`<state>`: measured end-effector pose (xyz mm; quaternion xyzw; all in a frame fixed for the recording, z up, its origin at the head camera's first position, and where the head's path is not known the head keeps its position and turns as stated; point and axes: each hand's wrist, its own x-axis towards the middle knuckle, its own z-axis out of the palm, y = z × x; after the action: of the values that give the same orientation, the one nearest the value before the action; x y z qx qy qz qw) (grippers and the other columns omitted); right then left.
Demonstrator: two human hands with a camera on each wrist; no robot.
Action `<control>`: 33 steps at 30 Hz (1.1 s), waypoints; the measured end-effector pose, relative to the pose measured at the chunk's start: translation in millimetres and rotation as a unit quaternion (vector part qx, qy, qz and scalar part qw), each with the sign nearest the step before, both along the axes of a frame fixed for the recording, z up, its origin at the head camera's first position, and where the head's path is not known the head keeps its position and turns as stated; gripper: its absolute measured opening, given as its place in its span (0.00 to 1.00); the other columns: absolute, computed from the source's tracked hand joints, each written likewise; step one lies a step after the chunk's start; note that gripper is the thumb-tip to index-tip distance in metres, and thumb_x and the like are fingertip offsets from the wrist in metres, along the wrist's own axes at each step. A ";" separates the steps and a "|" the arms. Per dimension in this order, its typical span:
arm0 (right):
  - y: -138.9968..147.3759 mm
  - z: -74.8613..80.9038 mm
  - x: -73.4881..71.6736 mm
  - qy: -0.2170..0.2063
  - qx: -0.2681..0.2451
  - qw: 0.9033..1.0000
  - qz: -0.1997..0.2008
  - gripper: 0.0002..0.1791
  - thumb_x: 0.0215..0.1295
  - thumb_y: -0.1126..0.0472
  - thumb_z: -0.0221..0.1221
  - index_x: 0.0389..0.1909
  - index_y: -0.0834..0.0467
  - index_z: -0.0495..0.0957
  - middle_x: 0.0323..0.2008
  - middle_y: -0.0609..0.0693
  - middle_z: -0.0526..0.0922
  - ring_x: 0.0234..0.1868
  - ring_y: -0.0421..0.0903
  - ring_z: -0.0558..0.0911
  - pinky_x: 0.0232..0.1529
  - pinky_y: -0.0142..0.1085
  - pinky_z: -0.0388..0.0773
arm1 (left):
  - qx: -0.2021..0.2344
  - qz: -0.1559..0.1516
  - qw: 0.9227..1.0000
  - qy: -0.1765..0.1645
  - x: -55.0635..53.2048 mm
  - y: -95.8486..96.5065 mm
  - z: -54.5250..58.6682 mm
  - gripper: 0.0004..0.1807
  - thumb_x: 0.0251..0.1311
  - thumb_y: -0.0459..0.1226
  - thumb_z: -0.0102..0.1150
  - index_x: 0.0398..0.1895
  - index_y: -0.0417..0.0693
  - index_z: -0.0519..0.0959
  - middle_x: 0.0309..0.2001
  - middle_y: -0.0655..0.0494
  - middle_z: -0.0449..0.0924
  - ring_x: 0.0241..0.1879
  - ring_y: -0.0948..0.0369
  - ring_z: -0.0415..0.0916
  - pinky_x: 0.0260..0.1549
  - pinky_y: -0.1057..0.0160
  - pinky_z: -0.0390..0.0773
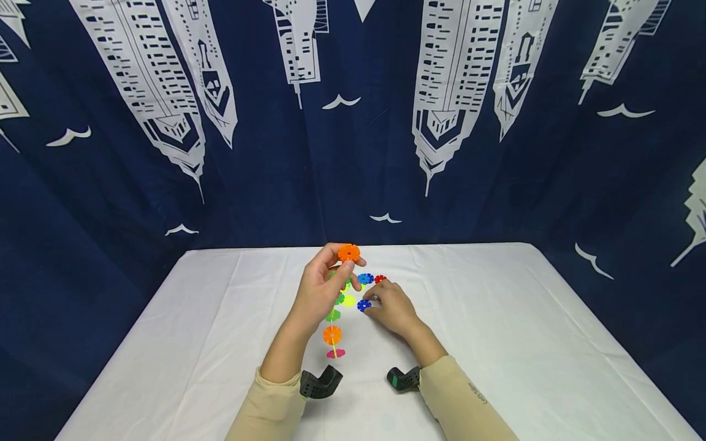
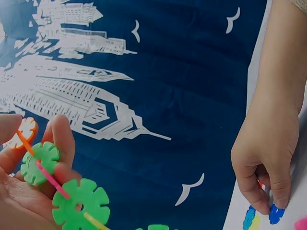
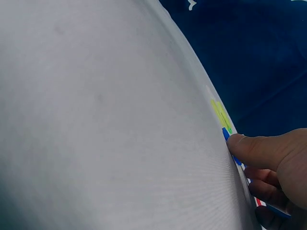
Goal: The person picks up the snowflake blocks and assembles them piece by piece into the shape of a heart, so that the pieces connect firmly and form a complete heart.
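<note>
My left hand (image 1: 318, 288), raised above the white table, pinches an orange notched plastic disc (image 1: 349, 253) between thumb and fingers. From that disc hangs a chain of slotted discs, with a green disc (image 2: 80, 207), another orange disc (image 1: 332, 335) and a pink disc (image 1: 336, 353) at its lower end. Thin coloured pieces link them, apparently discs seen edge-on. Low over the table, my right hand (image 1: 393, 307) has thumb and fingertips on a dark blue disc (image 1: 363, 305). In the right wrist view the thumb covers part of that blue disc (image 3: 225, 134).
Loose discs lie just beyond the hands: a yellow disc (image 1: 349, 301), a lighter blue disc (image 1: 365, 278) and a red disc (image 1: 380, 279). The chain hides part of this group. A dark blue curtain (image 1: 353, 159) with white building prints hangs behind the white-covered table (image 1: 485, 343).
</note>
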<state>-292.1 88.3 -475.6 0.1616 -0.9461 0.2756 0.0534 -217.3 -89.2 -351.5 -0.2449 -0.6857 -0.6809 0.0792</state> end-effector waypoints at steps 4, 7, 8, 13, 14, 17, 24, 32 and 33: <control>0.6 -0.3 -0.6 0.003 -0.002 1.000 0.001 0.12 0.55 0.57 0.73 0.40 0.52 0.83 0.40 0.47 0.80 0.44 0.46 0.76 0.50 0.42 0.77 | -0.001 0.004 1.000 0.002 -0.6 -0.4 -0.4 0.15 0.71 0.34 0.55 0.59 0.45 0.76 0.47 0.41 0.84 0.28 0.56 0.82 0.27 0.72 0.76; 1.1 0.2 -0.5 -0.005 -0.016 1.000 0.006 0.14 0.55 0.58 0.73 0.39 0.51 0.80 0.35 0.45 0.80 0.39 0.44 0.76 0.45 0.40 0.76 | 0.012 0.002 1.000 0.003 -1.2 -1.1 -1.1 0.17 0.68 0.33 0.59 0.59 0.46 0.77 0.46 0.42 0.84 0.28 0.55 0.82 0.27 0.70 0.79; 1.4 0.4 -0.5 -0.005 -0.020 1.000 0.010 0.14 0.55 0.59 0.73 0.39 0.51 0.78 0.33 0.45 0.79 0.36 0.43 0.76 0.43 0.38 0.75 | 0.021 0.001 1.000 0.003 -1.6 -1.3 -1.4 0.17 0.67 0.32 0.60 0.59 0.46 0.77 0.46 0.42 0.84 0.27 0.55 0.82 0.28 0.69 0.81; 2.6 2.0 0.3 -0.020 -0.048 0.998 0.022 0.14 0.58 0.62 0.71 0.39 0.52 0.75 0.26 0.44 0.76 0.28 0.41 0.72 0.34 0.35 0.69 | 0.046 -0.003 0.999 -0.003 -3.9 -2.1 -3.4 0.18 0.65 0.28 0.60 0.56 0.47 0.72 0.45 0.37 0.84 0.27 0.59 0.80 0.33 0.68 0.83; 2.7 2.2 0.3 -0.022 -0.053 0.998 0.023 0.13 0.58 0.62 0.70 0.39 0.52 0.75 0.26 0.43 0.76 0.28 0.41 0.72 0.34 0.34 0.69 | 0.043 0.001 0.999 -0.004 -4.2 -2.1 -3.7 0.18 0.65 0.29 0.60 0.57 0.48 0.72 0.45 0.37 0.84 0.27 0.60 0.80 0.31 0.69 0.82; 2.8 2.5 0.1 -0.027 -0.074 0.997 0.021 0.10 0.61 0.63 0.68 0.39 0.53 0.77 0.26 0.44 0.77 0.28 0.41 0.73 0.35 0.34 0.70 | 0.029 0.014 0.999 -0.010 -4.4 -2.3 -4.4 0.19 0.67 0.30 0.60 0.60 0.51 0.75 0.42 0.41 0.83 0.28 0.60 0.77 0.27 0.72 0.78; 3.9 10.0 -2.3 -0.013 -0.127 0.992 -0.003 0.07 0.63 0.65 0.66 0.41 0.55 0.81 0.30 0.47 0.80 0.30 0.41 0.74 0.36 0.32 0.74 | -0.023 0.037 0.999 -0.013 -3.7 -2.7 -3.7 0.18 0.74 0.36 0.52 0.64 0.55 0.76 0.36 0.53 0.76 0.31 0.61 0.71 0.28 0.74 0.72; 2.4 34.8 2.4 -0.002 -0.231 0.973 -0.005 0.05 0.68 0.63 0.62 0.42 0.57 0.81 0.31 0.50 0.80 0.30 0.43 0.74 0.30 0.28 0.71 | -0.036 0.024 0.999 0.017 -3.0 -2.7 -1.4 0.19 0.79 0.42 0.41 0.64 0.51 0.75 0.48 0.46 0.81 0.30 0.63 0.69 0.21 0.73 0.63; 2.1 38.6 3.9 0.001 -0.243 0.970 -0.004 0.05 0.68 0.63 0.62 0.42 0.57 0.80 0.30 0.51 0.80 0.29 0.43 0.74 0.29 0.28 0.71 | -0.035 0.026 0.999 0.017 -2.9 -2.7 -1.3 0.18 0.78 0.42 0.42 0.64 0.52 0.75 0.48 0.45 0.81 0.30 0.63 0.68 0.22 0.73 0.63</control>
<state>-288.2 90.3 -437.0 0.1398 -0.8515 0.4966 0.0934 -220.2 -91.9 -352.8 -0.2411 -0.7136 -0.6502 0.0995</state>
